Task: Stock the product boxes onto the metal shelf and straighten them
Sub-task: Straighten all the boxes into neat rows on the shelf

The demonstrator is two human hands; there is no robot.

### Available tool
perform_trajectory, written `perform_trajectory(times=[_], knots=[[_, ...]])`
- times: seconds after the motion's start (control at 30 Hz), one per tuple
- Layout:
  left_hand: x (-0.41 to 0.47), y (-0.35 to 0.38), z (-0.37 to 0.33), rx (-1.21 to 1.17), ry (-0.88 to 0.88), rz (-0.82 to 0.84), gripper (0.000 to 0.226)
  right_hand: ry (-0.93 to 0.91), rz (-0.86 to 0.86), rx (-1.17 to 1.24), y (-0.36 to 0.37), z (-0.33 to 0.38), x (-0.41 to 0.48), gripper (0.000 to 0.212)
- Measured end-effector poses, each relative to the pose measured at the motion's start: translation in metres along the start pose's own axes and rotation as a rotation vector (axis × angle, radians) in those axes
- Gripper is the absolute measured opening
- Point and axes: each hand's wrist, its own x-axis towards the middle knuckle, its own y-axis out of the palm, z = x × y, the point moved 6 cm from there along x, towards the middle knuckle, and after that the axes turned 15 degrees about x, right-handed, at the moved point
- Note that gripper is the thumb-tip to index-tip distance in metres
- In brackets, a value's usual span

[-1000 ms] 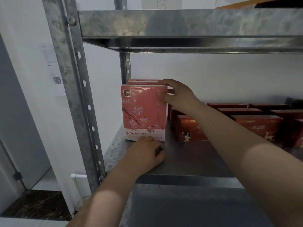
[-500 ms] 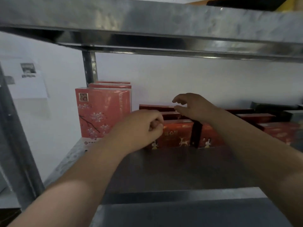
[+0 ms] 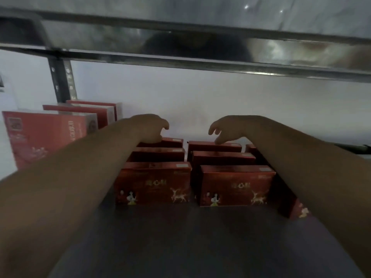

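Dark red product boxes with deer prints stand in rows on the metal shelf: a left row led by one box and a right row led by another. My left hand reaches over the left row, fingers curled, resting at the rearmost box. My right hand hovers over the right row's rearmost box, fingers apart, a fingertip touching its top. Neither hand holds a box. Tall pink boxes stand upright at the left.
The upper shelf's metal beam runs low overhead. A rear upright post stands behind the pink boxes. A white wall closes the back. More dark red boxes sit partly hidden under my right forearm.
The view has moved right and closer to the dark red boxes. Both hands left the pink box and now reach deep over the rear boxes of the two rows.
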Motion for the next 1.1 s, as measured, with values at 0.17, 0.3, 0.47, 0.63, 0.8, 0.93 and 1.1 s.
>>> perform_trajectory(times=[0.17, 0.3, 0.47, 0.63, 0.8, 0.93, 1.1], knots=[[0.022, 0.008, 0.001, -0.021, 0.003, 0.127, 0.061, -0.023, 0.072, -0.053, 0.014, -0.010, 0.016, 0.055], [0.029, 0.012, -0.003, -0.078, 0.033, 0.160, 0.044, -0.065, 0.030, -0.056, 0.017, -0.012, 0.021, 0.047], [0.030, 0.015, -0.004, -0.074, 0.041, 0.110, 0.033, -0.066, -0.006, -0.061, 0.018, -0.014, 0.025, 0.046], [0.033, 0.015, -0.004, -0.089, 0.047, 0.089, 0.031, -0.056, -0.033, -0.063, 0.019, -0.016, 0.026, 0.045], [0.038, 0.015, -0.005, -0.087, 0.039, 0.091, 0.032, -0.040, -0.035, -0.045, 0.019, -0.018, 0.026, 0.044], [0.039, 0.019, 0.002, -0.062, 0.026, 0.105, 0.030, -0.037, -0.031, -0.035, 0.019, -0.018, 0.026, 0.044], [0.040, 0.019, 0.002, -0.056, 0.024, 0.100, 0.030, -0.022, -0.016, -0.035, 0.019, -0.018, 0.027, 0.044]])
